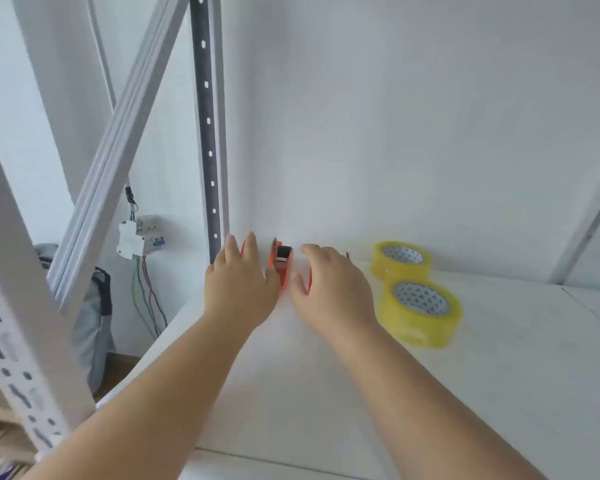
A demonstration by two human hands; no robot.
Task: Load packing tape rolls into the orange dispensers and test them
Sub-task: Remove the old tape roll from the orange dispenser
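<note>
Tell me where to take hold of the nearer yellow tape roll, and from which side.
Take the nearer tape roll from above with the right hand, which is next to it. It lies flat on the white shelf with its core hole facing up, so put fingers in the core and the thumb on the outer wall. The far roll crowds its back side.

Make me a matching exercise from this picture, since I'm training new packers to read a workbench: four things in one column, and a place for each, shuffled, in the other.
Things:
1. left hand
2. near tape roll
3. far tape roll
4. circuit breaker

Places:
A. flat on the shelf, close to the back wall
B. off the shelf's left end, with coloured wires hanging below
C. over an orange dispenser, left of the middle dispenser
D. flat on the shelf, just right of the right hand

Pairs: 1-C, 2-D, 3-A, 4-B
</note>
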